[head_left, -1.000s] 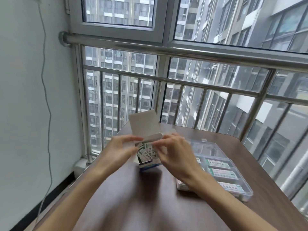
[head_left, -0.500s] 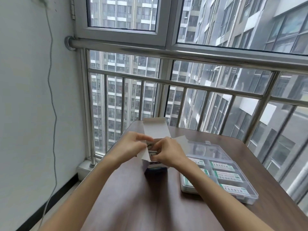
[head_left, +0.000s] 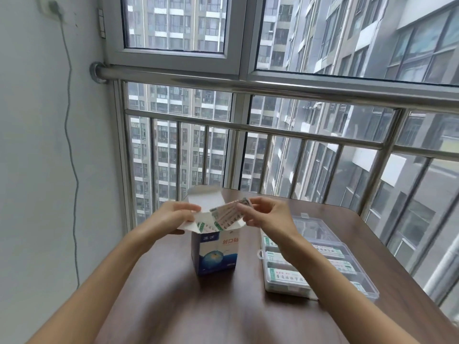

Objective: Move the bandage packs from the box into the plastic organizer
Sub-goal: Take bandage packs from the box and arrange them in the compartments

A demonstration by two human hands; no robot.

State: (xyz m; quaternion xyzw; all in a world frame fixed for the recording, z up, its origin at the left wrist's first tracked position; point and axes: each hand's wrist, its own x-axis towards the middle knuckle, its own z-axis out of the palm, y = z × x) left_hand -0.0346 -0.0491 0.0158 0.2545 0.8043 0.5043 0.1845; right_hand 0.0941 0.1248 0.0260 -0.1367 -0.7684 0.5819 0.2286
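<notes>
fingers of the right hand [head_left: 269, 214] pinch the far end of a fanned bundle of bandage packs [head_left: 227, 216], thumb below and fingertips above as far as can be seen. bundle is half out: its lower ends sit inside the mouth of the box [head_left: 215, 253], upper ends angled up and to the right. left hand [head_left: 175, 217] pinches the white side flap at the box's left edge, holding the opening spread; the back flap stands upright behind.

box stands upright on the brown table [head_left: 173, 306], just left of the plastic organizer [head_left: 320, 264]. organizer lid is open, several compartments already hold packs; right forearm hides part of its near-left side.

judgement: step in hand is the draw-out. to do it well, pull along the tilt of the packs, not sideways, so the lower ends do not catch the front lip. keep the left grip on the flap to stop the light carton tipping or lifting. packs are fanned, so a firmer pinch nearer their middle would guard against one slipping loose. which compartment is free: cannot tell.
</notes>
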